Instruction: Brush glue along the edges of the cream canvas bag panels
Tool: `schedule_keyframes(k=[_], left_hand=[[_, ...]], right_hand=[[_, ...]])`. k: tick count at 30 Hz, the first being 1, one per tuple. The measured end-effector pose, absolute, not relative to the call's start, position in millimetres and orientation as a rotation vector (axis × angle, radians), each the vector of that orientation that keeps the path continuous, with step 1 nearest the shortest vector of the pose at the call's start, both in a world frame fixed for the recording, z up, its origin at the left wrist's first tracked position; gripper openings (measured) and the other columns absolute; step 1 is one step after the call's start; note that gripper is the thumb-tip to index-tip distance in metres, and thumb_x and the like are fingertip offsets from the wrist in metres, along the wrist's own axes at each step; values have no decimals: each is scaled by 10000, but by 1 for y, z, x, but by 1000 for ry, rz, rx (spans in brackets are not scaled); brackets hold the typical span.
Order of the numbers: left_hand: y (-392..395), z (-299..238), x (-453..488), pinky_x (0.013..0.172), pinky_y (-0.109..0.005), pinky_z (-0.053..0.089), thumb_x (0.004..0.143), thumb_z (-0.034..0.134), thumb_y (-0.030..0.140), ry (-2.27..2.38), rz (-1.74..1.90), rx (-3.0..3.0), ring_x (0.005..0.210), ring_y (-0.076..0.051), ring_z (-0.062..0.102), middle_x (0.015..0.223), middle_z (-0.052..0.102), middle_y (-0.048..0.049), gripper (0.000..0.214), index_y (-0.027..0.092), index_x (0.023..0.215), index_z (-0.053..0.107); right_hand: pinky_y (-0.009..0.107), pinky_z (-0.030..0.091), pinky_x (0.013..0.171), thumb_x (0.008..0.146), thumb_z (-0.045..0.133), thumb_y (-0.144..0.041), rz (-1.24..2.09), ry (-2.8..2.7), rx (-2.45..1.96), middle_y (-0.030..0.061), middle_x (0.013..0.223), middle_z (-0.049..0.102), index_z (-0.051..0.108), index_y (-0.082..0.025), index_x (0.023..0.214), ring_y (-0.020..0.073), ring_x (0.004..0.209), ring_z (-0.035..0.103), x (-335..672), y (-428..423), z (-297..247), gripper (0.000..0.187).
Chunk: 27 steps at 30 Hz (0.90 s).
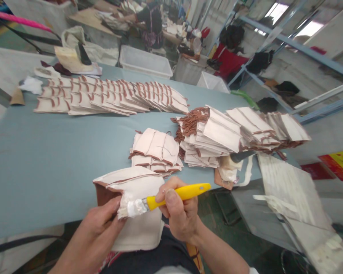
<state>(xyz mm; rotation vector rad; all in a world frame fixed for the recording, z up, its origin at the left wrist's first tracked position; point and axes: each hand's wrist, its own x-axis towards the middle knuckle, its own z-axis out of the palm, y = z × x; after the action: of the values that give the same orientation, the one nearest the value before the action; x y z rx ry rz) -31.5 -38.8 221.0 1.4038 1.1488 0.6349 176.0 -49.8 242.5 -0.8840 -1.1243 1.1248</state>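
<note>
My right hand [178, 209] is closed around the yellow handle of a paintbrush [185, 192]. White paste coats the brush's bristles, which rest against the near left edge of a cream panel with brown lining [143, 228]. My left hand [104, 220] grips that panel at its left side, fingers wrapped over the edge. The panel is partly folded, and its upper flap shows a brown underside. Just beyond it lies a small stack of similar cream pieces [157, 146] with brown edges.
Overlapping cream pieces [111, 97] form a long row at the back of the blue-grey table [60, 160]. Taller stacks [220, 131] with brown cords stand to the right. Beyond the table are a white bin [145, 62] and a person seated at work [151, 23].
</note>
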Motion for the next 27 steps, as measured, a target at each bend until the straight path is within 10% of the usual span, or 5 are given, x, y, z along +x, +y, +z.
schedule_keyframes(k=[5, 14, 27], left_hand=[[-34, 229, -28, 868, -216, 599, 955, 762, 577, 1203, 706, 1544, 918, -268, 766, 1093, 869, -38, 377, 285, 1145, 906], [-21, 223, -42, 546, -243, 574, 697, 995, 415, 1058, 569, 766, 598, -227, 722, 698, 784, 3, 597, 287, 1259, 842], [-19, 241, -36, 554, -241, 604, 616, 1031, 328, 975, 545, 589, 629, -230, 788, 814, 848, -23, 569, 262, 1153, 854]], right_hand=[[202, 250, 395, 1062, 639, -643, 1026, -997, -1000, -108, 497, 387, 646, -215, 822, 76, 404, 301, 176, -22, 247, 491], [181, 276, 406, 1024, 701, -635, 781, -830, -1039, -101, 519, 409, 651, -221, 777, 70, 415, 328, 195, -20, 252, 485], [261, 452, 492, 1145, 558, -409, 313, -1371, -897, -31, 715, 632, 712, -259, 1029, 110, 460, 471, 184, -37, 229, 244]])
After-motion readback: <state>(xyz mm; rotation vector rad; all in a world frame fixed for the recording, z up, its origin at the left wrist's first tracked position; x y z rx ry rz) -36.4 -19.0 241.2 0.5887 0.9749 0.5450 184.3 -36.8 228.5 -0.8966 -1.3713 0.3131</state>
